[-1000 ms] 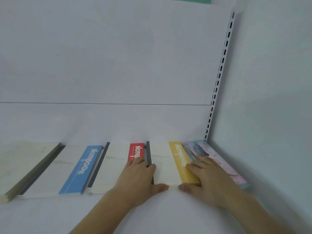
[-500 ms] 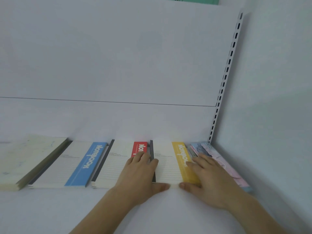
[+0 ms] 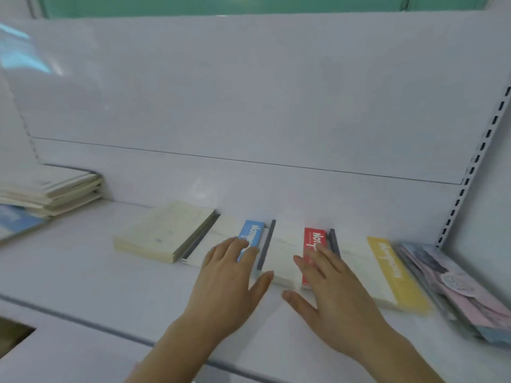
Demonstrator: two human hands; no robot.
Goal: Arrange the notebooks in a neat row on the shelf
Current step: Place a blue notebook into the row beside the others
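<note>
While lying flat along the shelf (image 3: 83, 288), form a row of notebooks: cream notebook (image 3: 163, 230) left of the left hand (image 3: 229, 283), which rests open-fingered on the blue notebook (image 3: 250, 234). Beside it, right hand (image 3: 329, 288), fingers spread flat, presses the red notebook (image 3: 311, 239). Further right lie the yellow notebook (image 3: 395, 275), then pink notebooks (image 3: 456, 288).

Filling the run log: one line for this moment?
left hand flat on blue notebook | right hand flat on red notebook | row unfinished
</note>
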